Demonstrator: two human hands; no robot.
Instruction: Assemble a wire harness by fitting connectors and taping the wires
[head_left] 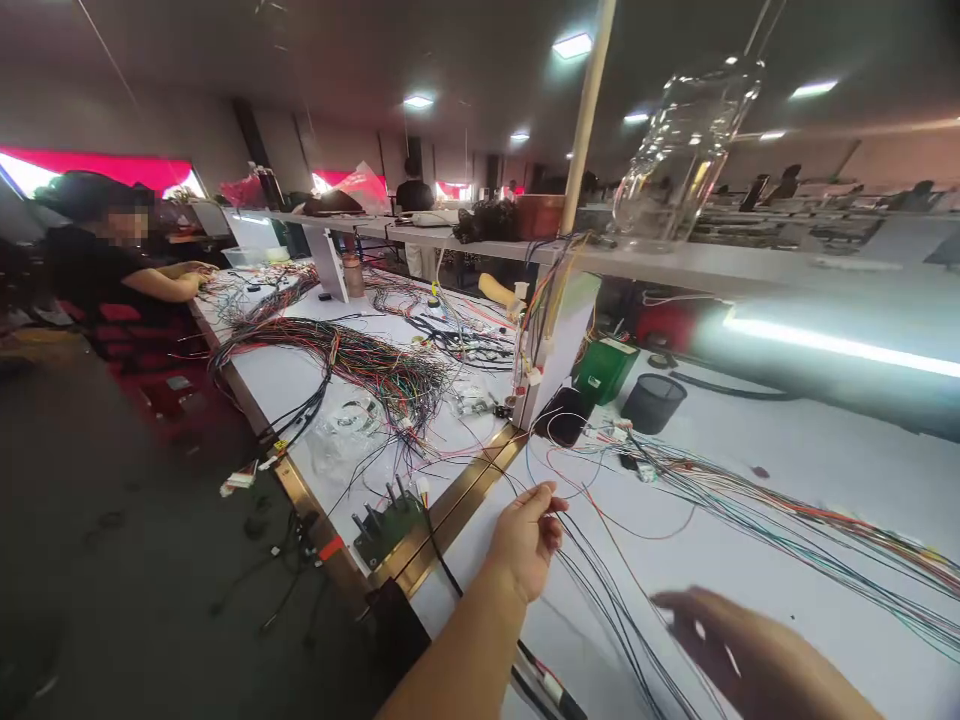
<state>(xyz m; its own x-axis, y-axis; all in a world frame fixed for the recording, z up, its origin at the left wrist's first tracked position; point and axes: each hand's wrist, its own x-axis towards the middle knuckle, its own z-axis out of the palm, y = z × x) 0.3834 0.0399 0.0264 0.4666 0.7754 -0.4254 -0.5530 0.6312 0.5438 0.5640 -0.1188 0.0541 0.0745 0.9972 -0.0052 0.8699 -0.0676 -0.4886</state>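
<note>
My left hand (pixel 527 540) is closed in the middle of the view, thumb pressed to the curled fingers, with thin wires at its fingertips. From there dark thin wires (pixel 615 610) run down across the white bench top toward me. To the right, my right hand (pixel 739 640) hovers low over the bench, smeared by motion; its fingers cannot be made out clearly. A red wire (pixel 611 530) curves between the two hands. Beneath my left forearm lies a thick black cable (pixel 536 660) with a white connector (pixel 553 686).
A long bundle of coloured wires (pixel 787 530) spans the right bench. Behind stand a black mesh cup (pixel 654 403) and a green box (pixel 606 370). Left of the brass-coloured rail (pixel 450 510) lies a large wire heap (pixel 375 365). A co-worker (pixel 112 260) sits far left.
</note>
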